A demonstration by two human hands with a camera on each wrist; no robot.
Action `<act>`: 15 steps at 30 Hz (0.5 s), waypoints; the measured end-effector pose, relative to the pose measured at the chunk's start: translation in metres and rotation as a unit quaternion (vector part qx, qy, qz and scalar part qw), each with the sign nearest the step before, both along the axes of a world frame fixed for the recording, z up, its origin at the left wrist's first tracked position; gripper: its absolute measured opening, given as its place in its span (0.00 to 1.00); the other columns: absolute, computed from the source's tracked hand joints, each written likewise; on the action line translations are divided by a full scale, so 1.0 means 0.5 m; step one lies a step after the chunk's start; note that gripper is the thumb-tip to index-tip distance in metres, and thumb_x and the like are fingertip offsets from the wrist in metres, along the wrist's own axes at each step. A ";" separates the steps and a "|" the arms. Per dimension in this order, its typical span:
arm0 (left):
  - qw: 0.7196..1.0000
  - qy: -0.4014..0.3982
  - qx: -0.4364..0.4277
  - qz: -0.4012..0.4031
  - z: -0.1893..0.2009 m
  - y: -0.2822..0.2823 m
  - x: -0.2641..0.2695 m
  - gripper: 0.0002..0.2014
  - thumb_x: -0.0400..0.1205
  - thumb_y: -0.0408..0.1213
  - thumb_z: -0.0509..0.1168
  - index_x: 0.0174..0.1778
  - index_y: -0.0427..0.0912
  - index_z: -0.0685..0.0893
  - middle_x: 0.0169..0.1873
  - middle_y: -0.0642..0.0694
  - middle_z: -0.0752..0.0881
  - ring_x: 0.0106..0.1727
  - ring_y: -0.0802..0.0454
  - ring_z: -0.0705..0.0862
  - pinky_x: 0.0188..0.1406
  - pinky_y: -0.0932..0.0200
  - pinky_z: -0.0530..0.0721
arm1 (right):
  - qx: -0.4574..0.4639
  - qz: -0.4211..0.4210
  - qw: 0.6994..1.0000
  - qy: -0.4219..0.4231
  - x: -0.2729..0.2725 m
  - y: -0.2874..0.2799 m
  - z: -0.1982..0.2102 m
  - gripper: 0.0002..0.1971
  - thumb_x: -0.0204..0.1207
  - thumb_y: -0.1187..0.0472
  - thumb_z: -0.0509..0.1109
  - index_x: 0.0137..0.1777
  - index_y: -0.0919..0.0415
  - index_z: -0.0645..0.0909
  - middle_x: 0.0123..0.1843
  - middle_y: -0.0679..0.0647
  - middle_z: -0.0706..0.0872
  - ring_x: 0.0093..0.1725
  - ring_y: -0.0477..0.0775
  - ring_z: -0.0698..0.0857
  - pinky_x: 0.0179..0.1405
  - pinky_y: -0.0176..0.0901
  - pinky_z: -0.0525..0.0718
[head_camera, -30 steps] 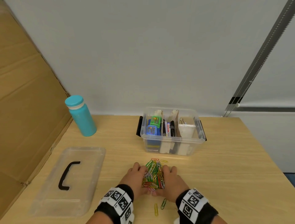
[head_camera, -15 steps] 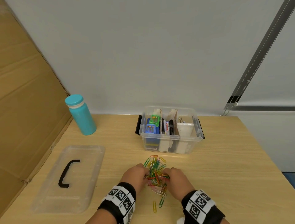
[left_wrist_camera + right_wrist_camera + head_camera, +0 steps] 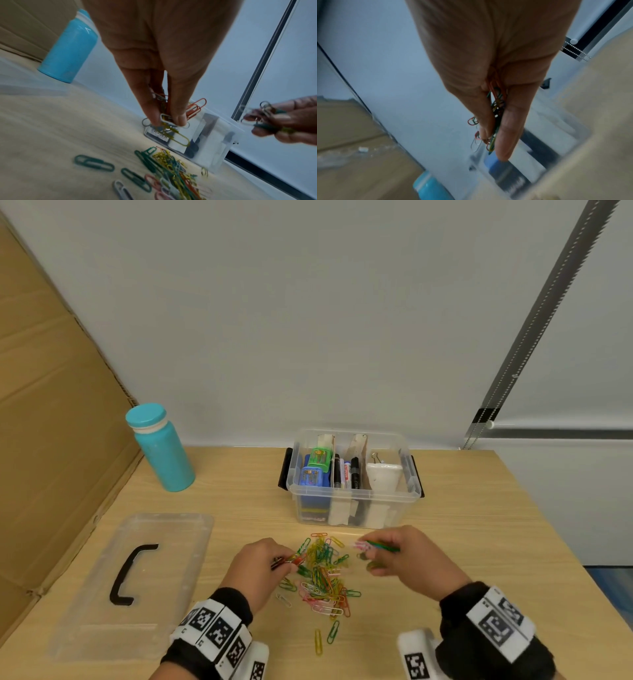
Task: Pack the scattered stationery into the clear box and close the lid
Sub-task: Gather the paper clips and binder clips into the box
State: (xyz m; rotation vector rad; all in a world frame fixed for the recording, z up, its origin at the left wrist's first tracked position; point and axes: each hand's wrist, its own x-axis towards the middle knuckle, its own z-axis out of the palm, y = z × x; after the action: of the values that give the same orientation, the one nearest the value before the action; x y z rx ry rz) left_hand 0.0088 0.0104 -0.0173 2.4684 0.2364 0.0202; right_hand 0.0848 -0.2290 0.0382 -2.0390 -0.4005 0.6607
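Note:
A heap of coloured paper clips (image 3: 323, 575) (image 3: 171, 174) lies on the wooden table in front of the clear box (image 3: 352, 508) (image 3: 209, 143). The box stands open and holds markers, erasers and a white item. My left hand (image 3: 291, 559) (image 3: 169, 120) pinches a small bunch of clips above the heap's left side. My right hand (image 3: 368, 553) (image 3: 492, 136) grips another bunch, lifted off the table to the right of the heap, close to the box front. The clear lid (image 3: 137, 580) with its black handle lies flat at the left.
A teal bottle (image 3: 159, 448) (image 3: 68, 47) stands at the back left beside a leaning cardboard sheet (image 3: 51, 405). Two stray clips (image 3: 325, 637) lie near the table's front edge. A white wall closes the back; the table's right edge lies past the box.
Both hands had been cupped together around the heap on the table. They have now parted and lifted, each holding a bunch of clips, and the right one has moved right and towards the box.

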 end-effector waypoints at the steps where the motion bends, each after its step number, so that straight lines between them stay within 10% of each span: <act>1: 1.000 0.000 -0.005 0.001 0.005 0.000 0.000 0.11 0.79 0.44 0.70 0.55 0.51 0.89 0.43 0.54 0.83 0.49 0.56 0.82 0.50 0.64 0.78 | 0.016 -0.005 1.000 -0.002 0.007 -0.006 0.026 0.12 0.78 0.67 0.68 0.51 0.47 0.85 0.50 0.52 0.89 0.45 0.48 0.90 0.47 0.36 0.88; 8: 1.000 0.002 -0.020 0.004 0.017 -0.006 -0.009 0.08 0.79 0.44 0.70 0.52 0.53 0.90 0.44 0.53 0.85 0.47 0.56 0.82 0.48 0.63 0.78 | 0.018 -0.087 0.993 -0.084 0.110 -0.032 0.141 0.13 0.78 0.67 0.69 0.60 0.58 0.85 0.50 0.54 0.89 0.46 0.49 0.90 0.49 0.40 0.88; 11: 1.000 0.008 -0.021 0.006 0.021 -0.010 -0.018 0.08 0.79 0.44 0.70 0.52 0.53 0.90 0.45 0.52 0.86 0.48 0.56 0.82 0.51 0.61 0.80 | -0.123 -0.078 0.971 -0.188 0.166 -0.008 0.147 0.10 0.79 0.66 0.68 0.58 0.57 0.86 0.49 0.54 0.88 0.45 0.50 0.88 0.38 0.36 0.85; 15: 0.999 0.000 -0.025 0.019 0.023 -0.016 -0.024 0.09 0.78 0.43 0.71 0.53 0.50 0.90 0.43 0.54 0.84 0.47 0.56 0.82 0.48 0.65 0.78 | -0.317 -0.010 0.922 -0.224 0.229 0.056 0.101 0.11 0.79 0.66 0.66 0.59 0.62 0.84 0.54 0.57 0.87 0.50 0.54 0.85 0.51 0.40 0.83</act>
State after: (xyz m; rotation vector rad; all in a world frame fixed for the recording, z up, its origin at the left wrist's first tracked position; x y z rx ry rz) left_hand -0.0032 0.0025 -0.0057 2.4132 0.2808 0.0295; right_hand 0.1993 -0.2008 0.0889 -2.8257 -0.4656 0.3176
